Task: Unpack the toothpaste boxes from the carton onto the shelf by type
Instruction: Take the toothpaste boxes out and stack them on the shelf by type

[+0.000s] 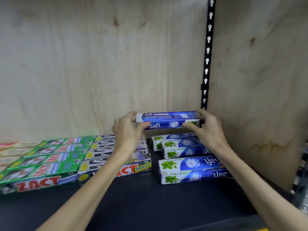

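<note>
Head view: blue Safi box [167, 120] held level above the far right of the shelf [141, 197], left hand [128, 130] pinching its left end, right hand [208, 129] pinching its right end. Just below, three more Safi boxes [191, 169]. Further left, silver Zact Smokers boxes [93, 165], then green Zact boxes [45, 164].

blue Safi box [167, 120] level, raised at far right | Safi boxes [191, 161] beneath | Zact boxes [48, 157] left on shelf [150, 197]

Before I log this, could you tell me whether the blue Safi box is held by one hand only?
No, the left hand and right hand each grip one end of the Safi box.
</note>
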{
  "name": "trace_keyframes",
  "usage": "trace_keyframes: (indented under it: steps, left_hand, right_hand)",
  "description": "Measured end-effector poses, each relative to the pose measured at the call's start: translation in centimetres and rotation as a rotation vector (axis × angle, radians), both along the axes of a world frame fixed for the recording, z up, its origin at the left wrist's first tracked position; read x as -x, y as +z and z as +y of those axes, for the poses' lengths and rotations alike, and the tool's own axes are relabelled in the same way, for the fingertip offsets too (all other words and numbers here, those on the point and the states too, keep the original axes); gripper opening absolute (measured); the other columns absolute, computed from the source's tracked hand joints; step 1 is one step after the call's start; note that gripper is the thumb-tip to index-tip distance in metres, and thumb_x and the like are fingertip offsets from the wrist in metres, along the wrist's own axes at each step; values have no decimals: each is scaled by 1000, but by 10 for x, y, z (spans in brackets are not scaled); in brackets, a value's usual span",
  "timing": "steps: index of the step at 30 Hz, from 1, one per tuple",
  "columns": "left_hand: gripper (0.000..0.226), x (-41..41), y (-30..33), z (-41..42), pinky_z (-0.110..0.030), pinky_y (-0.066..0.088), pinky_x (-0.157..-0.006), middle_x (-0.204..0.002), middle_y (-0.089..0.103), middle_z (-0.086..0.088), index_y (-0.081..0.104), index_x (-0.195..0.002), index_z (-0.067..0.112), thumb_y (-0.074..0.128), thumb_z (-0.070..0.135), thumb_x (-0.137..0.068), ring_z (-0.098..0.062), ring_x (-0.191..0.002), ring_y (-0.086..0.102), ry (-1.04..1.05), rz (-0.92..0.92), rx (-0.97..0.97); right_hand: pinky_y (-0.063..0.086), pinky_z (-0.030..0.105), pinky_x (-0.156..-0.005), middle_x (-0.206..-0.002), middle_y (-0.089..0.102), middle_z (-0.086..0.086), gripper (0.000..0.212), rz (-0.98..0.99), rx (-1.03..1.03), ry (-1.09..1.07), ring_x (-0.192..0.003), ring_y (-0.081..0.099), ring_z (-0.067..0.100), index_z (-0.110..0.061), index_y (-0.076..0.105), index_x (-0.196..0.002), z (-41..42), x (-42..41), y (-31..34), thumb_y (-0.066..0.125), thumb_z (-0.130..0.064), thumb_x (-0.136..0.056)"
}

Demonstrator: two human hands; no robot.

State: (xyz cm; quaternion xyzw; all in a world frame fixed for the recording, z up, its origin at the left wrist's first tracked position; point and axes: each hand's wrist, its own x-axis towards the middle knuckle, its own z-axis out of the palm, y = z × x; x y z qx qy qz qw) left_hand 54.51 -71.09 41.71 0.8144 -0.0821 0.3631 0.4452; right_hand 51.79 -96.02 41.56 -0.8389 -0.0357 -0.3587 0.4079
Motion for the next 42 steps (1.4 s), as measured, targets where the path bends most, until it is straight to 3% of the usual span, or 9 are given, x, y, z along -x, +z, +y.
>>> trace_keyframes:
  steps: [3, 6, 10, 14, 21, 29, 33, 38, 42]
  left_hand:
    - [39, 34, -3, 21, -52, 46, -99, -89, 59, 28, 70, -118, 27, 78, 42, -83, -23, -112, 59, -23, -47, -19]
    - [45, 71, -8, 53, -47, 50, -96, -100, 67, 18, 68, -118, 32, 71, 56, -80, -20, -112, 59, -18, -64, -19]
    - [32, 137, -23, 108, -34, 45, -91, -98, 66, 16, 66, -113, 35, 74, 45, -84, -16, -112, 58, -1, -20, -40]
    - [30, 192, -45, 166, -37, 49, -90, -89, 69, 16, 65, -107, 41, 79, 43, -81, -15, -101, 63, 43, 70, -58]
    - [34, 233, -52, 226, -28, 44, -85, -89, 69, 15, 71, -109, 32, 77, 50, -81, -9, -97, 61, 65, 281, -141]
    - [47, 224, -34, 256, -48, 35, -108, -91, 71, 21, 72, -94, 39, 60, 80, -74, 3, -100, 57, 45, 405, -280]
    - [72, 219, -30, 258, -52, 39, -109, -97, 73, 23, 75, -91, 37, 41, 96, -71, -7, -105, 63, -47, 533, -226]
    - [71, 211, -38, 254, -48, 48, -100, -92, 75, 16, 76, -90, 29, 34, 86, -86, -11, -93, 67, 36, 497, -230]
    - [49, 212, -44, 248, -33, 54, -86, -98, 71, 16, 70, -104, 30, 48, 72, -91, -1, -91, 65, 6, 309, -129]
  right_hand:
    - [43, 10, -82, -104, 62, -7, 64, -2, -23, 46, -104, 58, 9, -11, 63, -131, 12, 30, 1, 85, -35, -77]
    - [43, 20, -88, -113, 67, -3, 70, 11, -8, 79, -113, 61, 13, -14, 64, -133, 32, 56, -6, 85, -45, -73]
    - [40, 24, -87, -107, 68, -2, 86, -12, 62, 122, -113, 59, 18, -18, 66, -130, 73, 102, -8, 76, -68, -61]
    - [34, 8, -71, -85, 57, -16, 74, 20, 102, 184, -91, 56, 14, -18, 69, -125, 124, 146, -22, 84, -56, -64]
    - [41, 10, -68, -81, 66, 4, 65, 173, 81, 256, -75, 60, 15, -13, 72, -116, 177, 177, -50, 87, -51, -66]
    - [36, 13, -51, -55, 53, -10, 56, 290, 90, 295, -50, 46, -1, -15, 74, -87, 179, 177, -35, 81, -66, -67]
    - [27, 30, -54, -50, 30, -5, 73, 346, 179, 245, -47, 30, 10, -15, 39, -55, 184, 174, -25, 62, -82, -74]
    - [29, 33, -58, -56, 30, 4, 74, 346, 171, 247, -52, 30, 14, -13, 38, -60, 187, 162, -33, 44, -83, -84]
    - [47, 28, -77, -84, 71, -10, 53, 155, 168, 324, -82, 63, 8, -23, 75, -96, 183, 156, -47, 51, -69, -87]
